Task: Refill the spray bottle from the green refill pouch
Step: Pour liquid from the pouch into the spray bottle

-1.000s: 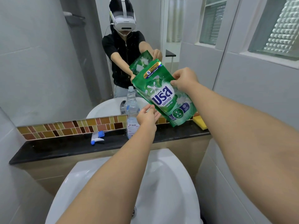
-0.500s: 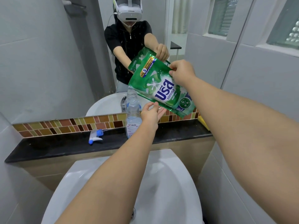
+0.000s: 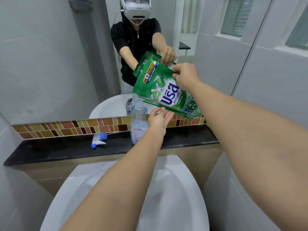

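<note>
Over the sink, the right hand (image 3: 185,75) pinches one upper corner of the single green pouch (image 3: 166,92), thumb and fingers closed tight on the edge, and holds it tilted so its lower corner hangs just above the open neck of the bottle (image 3: 139,124). Whether that corner touches the neck cannot be told, and no liquid is clearly seen. The left hand (image 3: 159,120) lies under the pouch's lower edge, palm up and fingers loosely spread; its fingertips meet the pouch, but it grips nothing. One clear bottle stands upright on the black ledge (image 3: 66,150), just left of the left hand, its cap off and a little liquid low inside. One spray head (image 3: 99,140), white with blue parts, lies on its side on the same ledge, well apart to the left of the bottle. Behind the ledge runs one band of brown and tan tiles (image 3: 66,127), and above that a mirror (image 3: 50,64) shows the person in a black top with both arms reaching out to the pouch. One white sink (image 3: 183,189) sits below the two forearms, nearest the camera.
</note>
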